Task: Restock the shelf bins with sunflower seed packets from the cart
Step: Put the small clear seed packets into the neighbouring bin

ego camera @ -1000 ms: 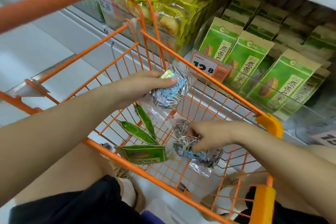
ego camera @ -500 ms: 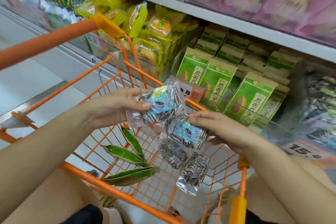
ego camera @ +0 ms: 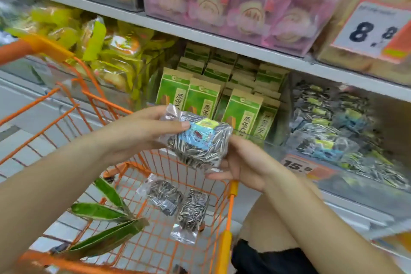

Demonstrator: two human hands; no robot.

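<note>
both the left hand (ego camera: 142,133) and right hand (ego camera: 242,162) hold a seed packet (ego camera: 198,142) short of the bin (ego camera: 338,131) beyond the right hand, with two packets (ego camera: 178,204) left in the cart (ego camera: 224,240) below.

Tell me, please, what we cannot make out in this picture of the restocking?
- Head view: how many seed packets the left hand and right hand hold; they overlap.
- Right fingers: hidden behind the packets.
- Seed bin: motion blur smears the packets; fill level unclear.
- Price tag: its last digit is blurred.
- Cart: near end cut off by the bottom edge.
</note>
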